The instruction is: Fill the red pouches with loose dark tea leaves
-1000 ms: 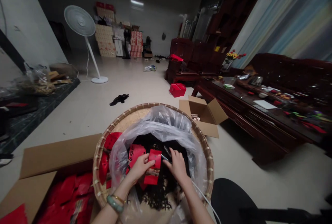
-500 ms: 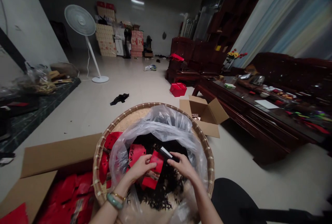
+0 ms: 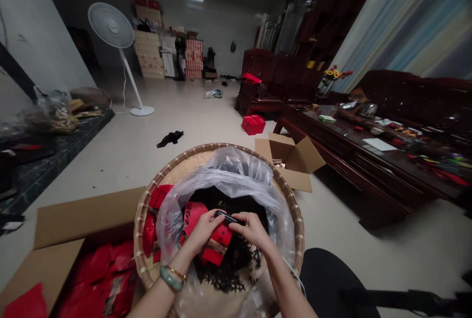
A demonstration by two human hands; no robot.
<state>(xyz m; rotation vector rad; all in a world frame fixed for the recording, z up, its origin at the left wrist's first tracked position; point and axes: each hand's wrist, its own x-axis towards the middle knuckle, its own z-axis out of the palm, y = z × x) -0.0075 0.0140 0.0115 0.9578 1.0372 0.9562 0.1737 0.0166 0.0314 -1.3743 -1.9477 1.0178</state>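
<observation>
My left hand grips a red foil packet above a heap of dark loose leaves, probably tea. My right hand pinches a slim black item at the packet's top edge, and left-hand fingers touch it too. The leaves lie in a clear plastic bag inside a round woven bamboo basket. Several red packets rest against the bag's left side. More red packets fill a cardboard box at lower left.
An open cardboard box sits beyond the basket, and a black round seat lies to its lower right. A dark wooden table holding assorted items runs along the right. A red box stands on the tiled floor.
The black item has shifted left and now lies across the red packet's top. My hands have drawn closer together around it.
</observation>
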